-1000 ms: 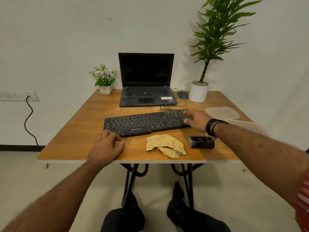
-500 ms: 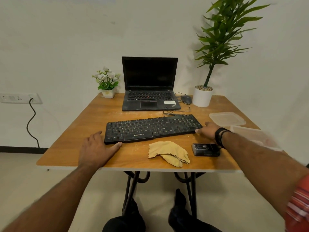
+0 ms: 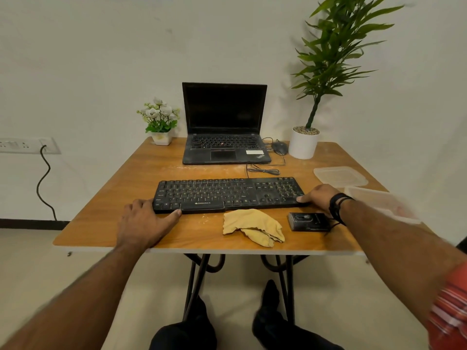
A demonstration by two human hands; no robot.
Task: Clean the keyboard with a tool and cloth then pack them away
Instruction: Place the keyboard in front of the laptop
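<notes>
The black keyboard [image 3: 228, 194] lies flat across the middle of the tabletop [image 3: 106, 218], long side parallel to the front edge, its keys dusty. The left hand [image 3: 144, 223] rests at the keyboard's front left corner, thumb extended along the front rim, fingers against the left end; whether the fingers curl under the casing cannot be told. The right hand [image 3: 319, 198] rests at the right end, thumb laid on the front right corner, remaining fingers hidden behind the hand. Neither hand holds a separate item. The right wrist carries a black band [image 3: 337, 205].

A crumpled yellow cloth [image 3: 252, 227] lies just in front of the keyboard, right of centre, near the front edge. A small black box-shaped tool [image 3: 308, 221] lies to the right of the cloth, beside the right forearm, apart from the keyboard.

Toward the right edge, a clear plastic lid [image 3: 340, 175] lies flat; a clear container [image 3: 379, 200] sits just in front of it, partly blurred.

Along the rear edge: an open black laptop [image 3: 225, 127] at centre with a dark screen, a small white pot of white flowers [image 3: 160, 122] to its left, a black mouse [image 3: 279, 147] with a coiled cable to its right, and a tall green plant in a white pot [image 3: 303, 145] near the rear right corner.

A wall socket strip [image 3: 27, 145] with a black cord plugged in sits on the left wall.
</notes>
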